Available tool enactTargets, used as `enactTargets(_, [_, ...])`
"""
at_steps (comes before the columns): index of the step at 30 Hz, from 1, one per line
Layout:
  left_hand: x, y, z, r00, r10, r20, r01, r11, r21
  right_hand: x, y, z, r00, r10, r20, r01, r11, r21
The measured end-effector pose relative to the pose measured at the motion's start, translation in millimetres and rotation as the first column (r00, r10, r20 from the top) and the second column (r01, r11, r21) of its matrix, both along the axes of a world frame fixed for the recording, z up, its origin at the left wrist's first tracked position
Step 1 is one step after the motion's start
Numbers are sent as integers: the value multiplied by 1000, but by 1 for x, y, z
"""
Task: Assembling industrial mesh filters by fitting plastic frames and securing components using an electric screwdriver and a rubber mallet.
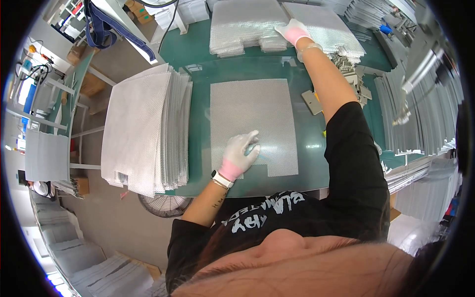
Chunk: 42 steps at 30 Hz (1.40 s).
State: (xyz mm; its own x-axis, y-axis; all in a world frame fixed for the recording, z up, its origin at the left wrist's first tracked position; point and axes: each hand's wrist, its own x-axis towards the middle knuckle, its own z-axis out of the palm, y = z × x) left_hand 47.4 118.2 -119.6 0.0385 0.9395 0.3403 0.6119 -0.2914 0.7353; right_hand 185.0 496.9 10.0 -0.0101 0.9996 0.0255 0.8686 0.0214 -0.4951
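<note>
A silver mesh sheet with a notch in its near edge lies flat on the green table. On its lower left part rests my left hand, in a white glove with a pink cuff; its fingers are apart and slightly bent, holding nothing. My right hand, gloved the same way, reaches far back to the right edge of a stack of clear-looking mesh sheets. Its fingers are drawn together there, and what they grip, if anything, is hidden. Just right of that hand lies a second back stack.
A tall stack of mesh sheets stands at the table's left side. Small metal plates and a pile of metal parts lie right, near my right arm. Upright sheets fill the far right. A floor fan stands below the table edge.
</note>
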Motion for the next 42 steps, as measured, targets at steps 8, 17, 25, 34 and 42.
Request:
enactTargets(8, [1,3,4,998,-62,-3,62,998,-27,5,5,16,868,339,-363,-93,829,551])
enactTargets(17, [3,-3,-1,994,-33,101,40,997,-72,33,-71,76,-64,349,-935,-126,927,354])
enactTargets(25, [-24,-32,31,500,21,866,-38,999,-2,139,-231,-35,136,295,-946,-216,940,262])
enactTargets(34, [-19,-66,57,853,520,-45,-522,851,-50,121,-376,-84,645,60,-761,-214,971,-105])
enactTargets(42, [-28,-48,34,866,491,-95,-496,867,-42,117,-380,-118,922,284,-262,-203,933,297])
